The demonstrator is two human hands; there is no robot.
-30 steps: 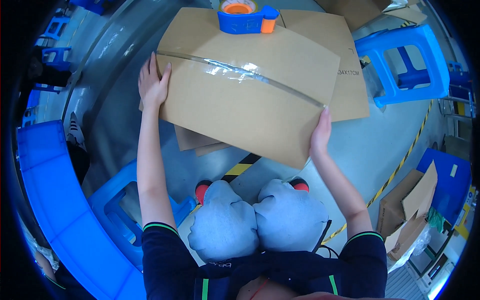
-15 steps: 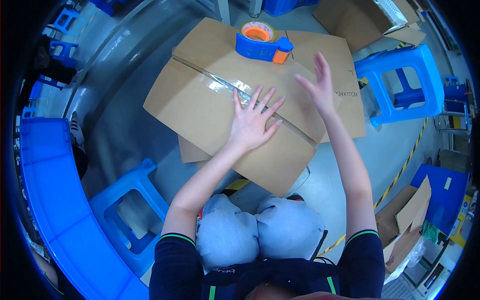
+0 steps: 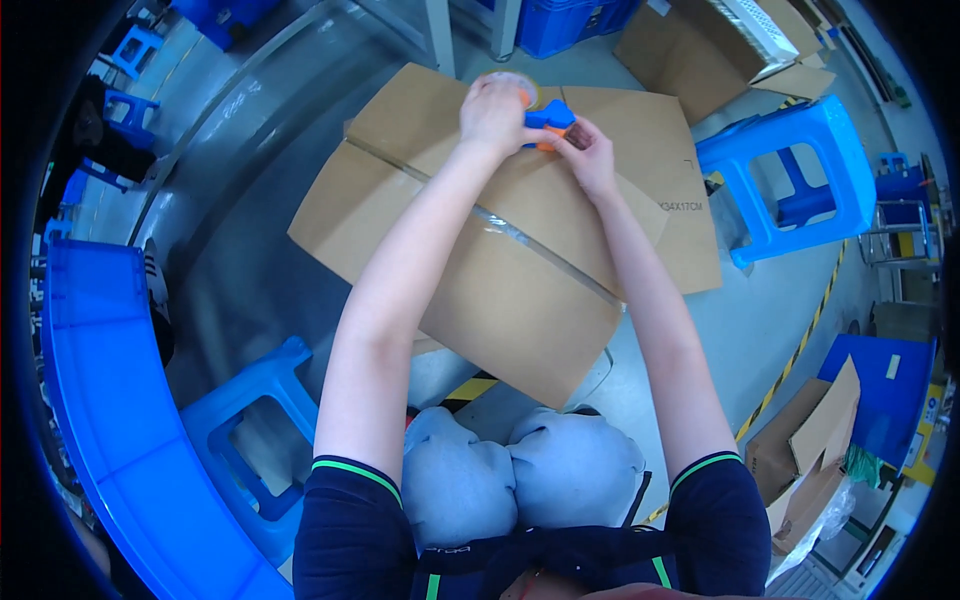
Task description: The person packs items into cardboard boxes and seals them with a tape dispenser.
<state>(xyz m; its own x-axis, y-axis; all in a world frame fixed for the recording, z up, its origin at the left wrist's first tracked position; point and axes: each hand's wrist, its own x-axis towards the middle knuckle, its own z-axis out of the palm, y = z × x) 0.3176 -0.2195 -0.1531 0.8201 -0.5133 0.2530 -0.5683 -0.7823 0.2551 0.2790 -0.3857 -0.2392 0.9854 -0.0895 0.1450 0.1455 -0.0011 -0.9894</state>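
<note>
A blue and orange tape dispenser (image 3: pixel 550 118) with a roll of tape sits at the far side of a cardboard box (image 3: pixel 530 320). My left hand (image 3: pixel 490 118) is closed over its roll end and hides most of the roll. With thumb and fingers, my right hand (image 3: pixel 588 155) pinches the orange end at the right. Clear shiny tape (image 3: pixel 500 225) runs along part of the seam between the box's flaps. Both forearms reach forward over the box.
More flat cardboard (image 3: pixel 695 240) extends under the box to the right. A blue stool (image 3: pixel 750 240) stands at the right, another stool (image 3: pixel 225 400) at the left beside a long blue surface (image 3: pixel 120 370). An open carton (image 3: pixel 800 440) lies at the lower right.
My left hand has left the box seam and moved forward onto the tape dispenser. My right hand has come down and left onto its orange end. Both now hold it.
</note>
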